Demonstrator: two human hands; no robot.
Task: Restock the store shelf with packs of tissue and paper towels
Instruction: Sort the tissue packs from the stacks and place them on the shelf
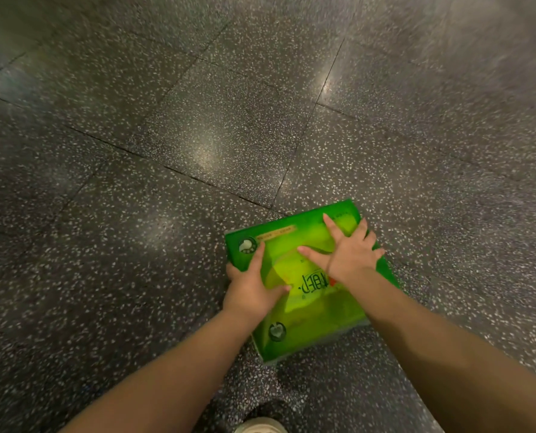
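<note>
Holding green tissue pack over speckled floor, shelf not in view. Left hand grips pack's left edge; right hand splayed flat on top. Risk: slick film slips from one-sided grip, pack drops near shoe below.

A green pack of tissue sits in the lower middle of the frame, over a dark speckled tiled floor; whether it rests on the floor or is held above it cannot be told. The left hand grips the pack's left edge, thumb and forefinger on top and the other fingers curled round the side. The right hand lies spread flat on the top face. At the bottom edge a pale shoe shows.
</note>
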